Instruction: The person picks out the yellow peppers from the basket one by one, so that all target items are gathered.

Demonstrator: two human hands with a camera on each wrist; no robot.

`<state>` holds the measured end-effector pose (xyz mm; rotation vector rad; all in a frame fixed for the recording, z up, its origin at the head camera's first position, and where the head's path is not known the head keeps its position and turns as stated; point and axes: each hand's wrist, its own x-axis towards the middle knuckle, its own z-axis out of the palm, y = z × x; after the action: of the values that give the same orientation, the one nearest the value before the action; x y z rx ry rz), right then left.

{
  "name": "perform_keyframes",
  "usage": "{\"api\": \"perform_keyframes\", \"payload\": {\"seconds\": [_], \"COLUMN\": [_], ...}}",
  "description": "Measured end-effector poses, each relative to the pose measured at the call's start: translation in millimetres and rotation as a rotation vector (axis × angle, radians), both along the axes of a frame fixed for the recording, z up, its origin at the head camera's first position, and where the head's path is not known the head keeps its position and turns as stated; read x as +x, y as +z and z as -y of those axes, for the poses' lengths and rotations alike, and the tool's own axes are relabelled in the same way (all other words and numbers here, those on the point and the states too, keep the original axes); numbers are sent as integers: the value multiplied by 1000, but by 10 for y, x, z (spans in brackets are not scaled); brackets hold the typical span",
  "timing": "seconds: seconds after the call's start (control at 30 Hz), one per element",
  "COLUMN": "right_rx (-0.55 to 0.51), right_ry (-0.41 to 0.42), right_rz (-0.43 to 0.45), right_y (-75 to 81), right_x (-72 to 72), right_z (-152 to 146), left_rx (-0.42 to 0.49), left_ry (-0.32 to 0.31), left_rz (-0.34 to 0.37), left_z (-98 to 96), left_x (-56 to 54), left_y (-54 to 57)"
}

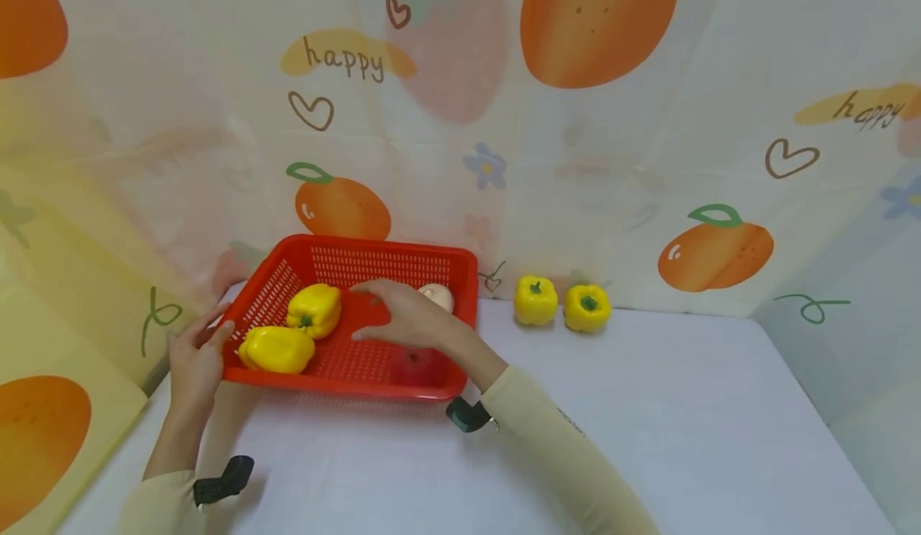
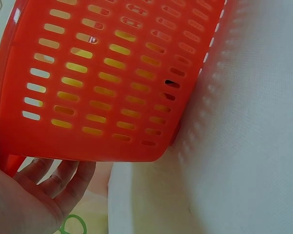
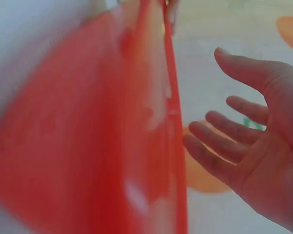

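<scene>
A red plastic basket [image 1: 345,391] with slotted walls stands on the table's left part. My left hand [image 1: 196,359] grips its left rim, thumb on top; in the left wrist view the fingers [image 2: 63,183] curl along the outside. Two yellow bell peppers lie inside at the left, one pepper [image 1: 315,309] behind the other pepper [image 1: 277,349]. Over the basket's right half is my right hand [image 1: 410,317], holding nothing, its fingers spread in the right wrist view. A red round fruit [image 1: 419,365] sits below that wrist. Partly hidden behind the hand is a whitish round thing [image 1: 437,297].
Two more yellow bell peppers stand on the white table [image 1: 647,407] right of the basket, near the back: a left pepper [image 1: 536,301] and a right pepper [image 1: 587,308]. A fruit-printed cloth [image 1: 576,199] hangs behind the table.
</scene>
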<state>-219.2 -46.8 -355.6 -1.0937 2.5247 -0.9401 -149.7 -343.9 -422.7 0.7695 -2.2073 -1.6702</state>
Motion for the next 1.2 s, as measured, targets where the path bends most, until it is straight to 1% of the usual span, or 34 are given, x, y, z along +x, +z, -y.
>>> {"api": "perform_keyframes", "payload": {"seconds": [0.23,0.33,0.47,0.57,0.63,0.73,0.83,0.97,1.2], "right_rx": [-45,-52,-10,2,35,126,214,251,331], "right_ry": [-107,-142,-152,-161,-177,-207,-234,-255,-244], "right_rz": [55,58,46,62,54,-10,-67,-63,-58], "right_y": [-103,-149,-218,-281,-322,-375,-411,-447,-480], "right_x": [159,198,228,235,237,235,238,240,233], "right_z": [304,430,615,735,796,870,946,1050,1213], "left_rx": [26,28,16,22,35,63,64,65,58], "left_ry": [0,-7,-6,0,0,7,3,-1,13], "left_rz": [-28,-36,-34,-33,-37,-49,-61,-62,-51], "left_z": [-12,-28,-26,-18,-17,-24,-33,-49,-36], "left_x": [7,-8,-12,1,7,1,-6,0,12], "left_y": [10,16,27,28,27,29,37,39,37]}}
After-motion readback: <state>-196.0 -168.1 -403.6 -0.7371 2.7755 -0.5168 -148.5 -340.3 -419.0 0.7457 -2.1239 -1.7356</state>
